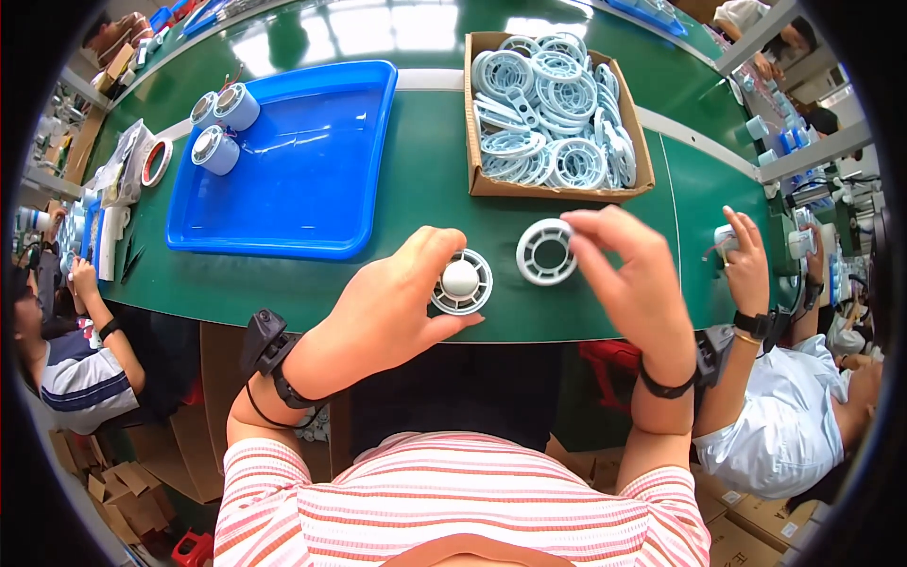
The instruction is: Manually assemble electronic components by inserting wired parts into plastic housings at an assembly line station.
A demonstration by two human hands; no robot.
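Near the table's front edge, my left hand (402,293) grips a round white fan part (461,282) with a domed centre and vanes around it. Thumb and fingers close on its rim. To the right, my right hand (631,269) pinches a pale spoked plastic ring (547,252) with an open middle between thumb and forefinger. The two parts are apart, with a strip of green table between them. Beyond them, a cardboard box (557,192) is heaped with similar pale blue rings (567,99), some with a handle-like tab.
A blue tray (283,248) lies at left with several white cylindrical motor units (215,151) in its far left corner. A tape roll (157,163) and black tweezers (130,265) lie farther left. Co-workers sit close on both sides; one person's hand (746,269) holds a white part at right.
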